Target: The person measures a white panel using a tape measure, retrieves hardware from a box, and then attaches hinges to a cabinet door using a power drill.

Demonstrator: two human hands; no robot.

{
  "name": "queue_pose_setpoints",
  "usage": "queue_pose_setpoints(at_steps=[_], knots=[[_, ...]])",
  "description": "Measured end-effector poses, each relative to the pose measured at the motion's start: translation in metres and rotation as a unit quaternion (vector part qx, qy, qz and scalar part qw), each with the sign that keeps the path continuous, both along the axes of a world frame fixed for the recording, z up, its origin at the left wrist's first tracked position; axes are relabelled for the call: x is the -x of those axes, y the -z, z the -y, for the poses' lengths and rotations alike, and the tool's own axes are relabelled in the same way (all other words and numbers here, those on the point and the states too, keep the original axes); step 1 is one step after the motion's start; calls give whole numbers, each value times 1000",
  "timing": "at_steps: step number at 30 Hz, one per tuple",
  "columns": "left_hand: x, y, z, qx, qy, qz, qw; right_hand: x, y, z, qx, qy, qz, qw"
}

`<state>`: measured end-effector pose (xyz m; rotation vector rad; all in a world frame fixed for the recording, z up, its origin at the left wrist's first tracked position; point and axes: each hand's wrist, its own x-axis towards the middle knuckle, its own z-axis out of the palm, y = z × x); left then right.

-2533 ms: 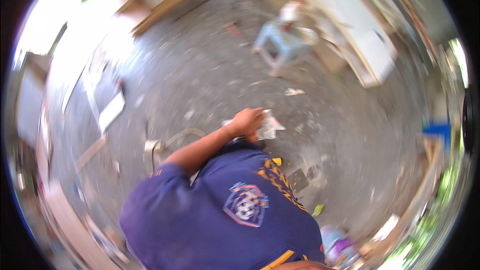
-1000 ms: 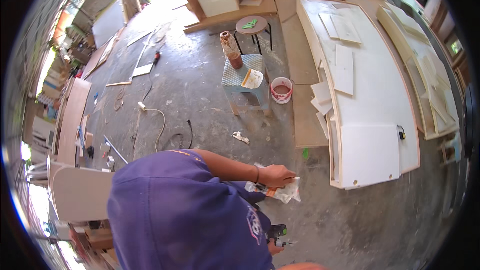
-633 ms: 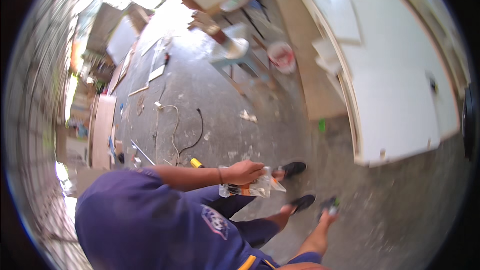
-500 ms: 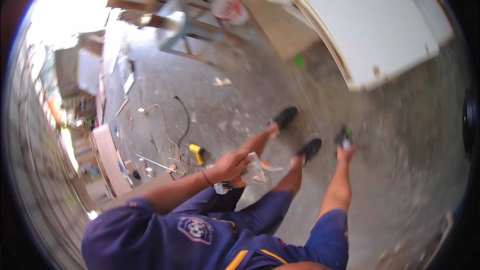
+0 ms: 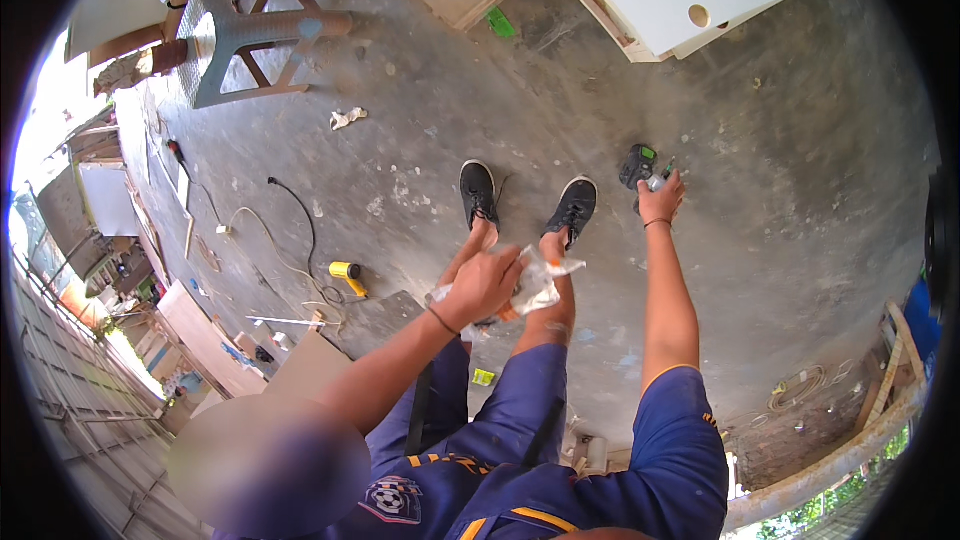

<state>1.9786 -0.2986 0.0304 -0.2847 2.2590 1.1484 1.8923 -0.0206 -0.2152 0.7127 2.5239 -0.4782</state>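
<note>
Our left hand [image 5: 487, 285] is clamped on a crumpled clear plastic bag [image 5: 540, 290] in front of our legs, and our right hand [image 5: 660, 200] looks closed around the silver front part of a black-and-green drill [image 5: 637, 166], out to the right of the right shoe [image 5: 573, 208]; we cannot tell whether the drill touches the floor [image 5: 780, 200]. To manage both well, we judge it best to bunch the loose plastic firmly so nothing inside slips out, to take the drill by its handle for a steadier grip with the tip turned away from our legs, and to step wide of the dark cord [image 5: 313, 225] and yellow tool [image 5: 347, 275]
</note>
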Motion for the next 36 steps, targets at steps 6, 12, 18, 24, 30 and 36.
queue_pose_setpoints(at_steps=[6,12,18,24,30,36], knots=[[37,24,22,29,76,63,995,21,-141,85,500,-83,-71,859],[38,29,25,14,91,86,992,-5,-198,129,529,-213,27,821],[14,25,39,-39,17,45,998,-28,-195,145,520,-132,71,841],[2,22,63,-47,26,10,998,-27,-212,174,478,-187,68,856],[-8,10,69,43,23,-16,999,-27,-217,197,495,-260,9,829],[-8,-4,71,74,-28,-74,994,-35,-217,214,416,-207,-13,885]])
